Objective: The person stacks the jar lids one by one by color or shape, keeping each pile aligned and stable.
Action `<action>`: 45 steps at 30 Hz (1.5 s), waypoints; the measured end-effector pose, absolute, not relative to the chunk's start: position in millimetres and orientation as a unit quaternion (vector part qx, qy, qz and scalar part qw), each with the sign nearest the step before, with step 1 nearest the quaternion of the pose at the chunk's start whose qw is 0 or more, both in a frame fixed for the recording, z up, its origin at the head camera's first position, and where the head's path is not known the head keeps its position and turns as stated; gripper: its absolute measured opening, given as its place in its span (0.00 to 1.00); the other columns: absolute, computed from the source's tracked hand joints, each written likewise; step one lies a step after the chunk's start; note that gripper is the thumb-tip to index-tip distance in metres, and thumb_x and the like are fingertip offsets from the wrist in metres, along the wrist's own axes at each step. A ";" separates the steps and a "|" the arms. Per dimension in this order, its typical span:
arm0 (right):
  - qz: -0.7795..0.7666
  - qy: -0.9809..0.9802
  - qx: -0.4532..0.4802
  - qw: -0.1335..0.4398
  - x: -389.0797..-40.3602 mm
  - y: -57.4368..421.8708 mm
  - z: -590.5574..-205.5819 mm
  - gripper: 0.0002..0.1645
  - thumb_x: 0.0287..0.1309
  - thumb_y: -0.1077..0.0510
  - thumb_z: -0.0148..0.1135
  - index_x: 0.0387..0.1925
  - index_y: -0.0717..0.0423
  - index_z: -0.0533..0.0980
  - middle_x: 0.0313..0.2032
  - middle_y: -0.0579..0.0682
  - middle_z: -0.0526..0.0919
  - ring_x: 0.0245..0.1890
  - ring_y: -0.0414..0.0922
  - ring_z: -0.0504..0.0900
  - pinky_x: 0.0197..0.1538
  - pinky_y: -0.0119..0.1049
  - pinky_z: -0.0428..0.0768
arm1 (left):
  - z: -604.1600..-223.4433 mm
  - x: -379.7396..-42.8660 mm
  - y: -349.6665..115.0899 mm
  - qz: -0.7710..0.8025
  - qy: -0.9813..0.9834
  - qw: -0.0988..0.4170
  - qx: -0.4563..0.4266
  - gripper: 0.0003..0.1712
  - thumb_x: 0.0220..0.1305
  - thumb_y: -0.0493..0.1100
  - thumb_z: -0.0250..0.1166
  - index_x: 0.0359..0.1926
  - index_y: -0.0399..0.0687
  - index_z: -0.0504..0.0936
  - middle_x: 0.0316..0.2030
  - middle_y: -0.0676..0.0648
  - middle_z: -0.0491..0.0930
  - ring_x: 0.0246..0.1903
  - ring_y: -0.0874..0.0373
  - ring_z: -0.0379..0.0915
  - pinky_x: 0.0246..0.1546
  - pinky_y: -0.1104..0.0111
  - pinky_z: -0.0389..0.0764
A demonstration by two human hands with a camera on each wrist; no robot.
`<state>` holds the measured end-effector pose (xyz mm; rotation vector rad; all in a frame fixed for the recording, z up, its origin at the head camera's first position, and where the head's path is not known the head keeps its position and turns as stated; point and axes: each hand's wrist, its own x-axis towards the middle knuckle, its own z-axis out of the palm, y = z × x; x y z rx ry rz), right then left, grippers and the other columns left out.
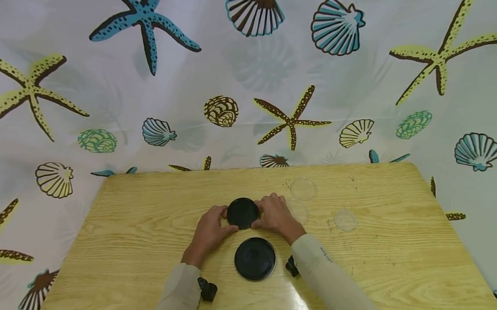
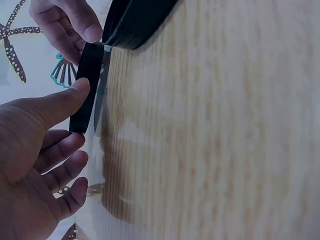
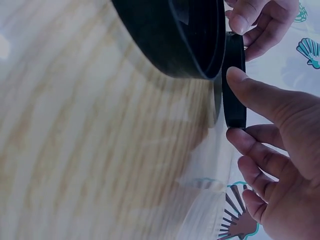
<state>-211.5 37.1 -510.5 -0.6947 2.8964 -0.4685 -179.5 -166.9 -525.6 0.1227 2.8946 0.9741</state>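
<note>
A small round black dish (image 1: 242, 213) is held between both hands at mid-table. My left hand (image 1: 210, 228) pinches its left edge, with the thumb on the near side. On the opposite edge, my right hand (image 1: 276, 214) pinches it with thumb and fingers. In the left wrist view the dish (image 2: 92, 62) appears edge-on, close over the tabletop, with the left thumb against its side. The right wrist view shows the same dish (image 3: 234, 110) between right thumb and fingertips. A larger black dish (image 1: 255, 259) with a raised rim sits nearer, between the forearms.
Clear round discs lie on the wooden table (image 1: 132, 252) to the right: one at the back (image 1: 303, 188), one beside the right hand (image 1: 297, 211), and a smaller one (image 1: 345, 220) farther right. A shell-and-starfish patterned cloth (image 1: 198, 148) hangs behind the table.
</note>
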 end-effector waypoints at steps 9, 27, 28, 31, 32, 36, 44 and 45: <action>-0.139 0.961 -0.231 0.064 -209.3 39.0 -501.9 0.40 0.47 0.38 0.70 0.61 0.49 0.73 0.45 0.48 0.81 0.43 0.49 0.73 0.47 0.43 0.67 | -520.8 -178.9 -165.9 0.318 0.946 0.043 0.043 0.34 0.52 0.48 0.73 0.57 0.40 0.74 0.39 0.47 0.74 0.31 0.58 0.64 0.32 0.66 0.66; -0.213 0.947 -0.235 0.057 -205.8 49.4 -499.0 0.40 0.46 0.41 0.72 0.60 0.51 0.73 0.40 0.49 0.81 0.44 0.50 0.73 0.50 0.47 0.69 | -510.5 -173.3 -162.7 0.316 0.947 0.039 0.047 0.37 0.51 0.49 0.73 0.60 0.41 0.72 0.40 0.47 0.75 0.33 0.57 0.65 0.33 0.65 0.67; -0.219 0.945 -0.234 0.059 -205.3 50.0 -498.2 0.40 0.46 0.41 0.72 0.60 0.51 0.73 0.40 0.49 0.81 0.44 0.50 0.73 0.51 0.48 0.69 | -509.7 -173.0 -162.4 0.316 0.947 0.039 0.048 0.37 0.51 0.49 0.73 0.60 0.41 0.72 0.40 0.47 0.75 0.33 0.57 0.65 0.33 0.65 0.67; -0.232 0.942 -0.233 0.060 -204.1 51.6 -496.2 0.40 0.46 0.42 0.72 0.60 0.52 0.73 0.41 0.49 0.81 0.44 0.50 0.73 0.52 0.48 0.68 | -507.9 -172.4 -162.3 0.318 0.946 0.037 0.050 0.37 0.51 0.49 0.73 0.60 0.41 0.73 0.40 0.47 0.75 0.33 0.57 0.65 0.33 0.65 0.67; -0.236 0.942 -0.233 0.059 -203.5 52.1 -495.4 0.40 0.46 0.42 0.72 0.60 0.52 0.73 0.41 0.49 0.81 0.44 0.50 0.73 0.52 0.48 0.68 | -507.6 -172.3 -162.4 0.318 0.946 0.035 0.052 0.36 0.51 0.49 0.73 0.60 0.41 0.73 0.40 0.47 0.75 0.33 0.57 0.65 0.33 0.66 0.67; -0.249 0.938 -0.235 0.055 -201.9 54.5 -493.3 0.40 0.45 0.41 0.72 0.60 0.53 0.74 0.41 0.49 0.81 0.44 0.49 0.73 0.52 0.49 0.68 | -505.0 -171.3 -162.9 0.321 0.945 0.028 0.061 0.36 0.51 0.48 0.73 0.60 0.40 0.73 0.39 0.46 0.75 0.34 0.57 0.66 0.33 0.65 0.68; -0.285 0.926 -0.240 0.065 -197.4 60.2 -489.8 0.40 0.46 0.43 0.72 0.60 0.55 0.74 0.41 0.51 0.81 0.43 0.50 0.73 0.55 0.52 0.67 | -501.0 -167.0 -162.9 0.320 0.945 0.028 0.068 0.36 0.51 0.49 0.73 0.59 0.42 0.73 0.39 0.47 0.75 0.34 0.57 0.65 0.34 0.65 0.68; -0.289 0.924 -0.240 0.068 -196.6 60.9 -489.2 0.39 0.46 0.44 0.72 0.60 0.55 0.73 0.41 0.51 0.81 0.43 0.50 0.73 0.55 0.53 0.67 | -500.5 -166.4 -162.8 0.319 0.945 0.027 0.070 0.35 0.50 0.49 0.73 0.59 0.42 0.73 0.39 0.47 0.75 0.34 0.57 0.66 0.34 0.66 0.68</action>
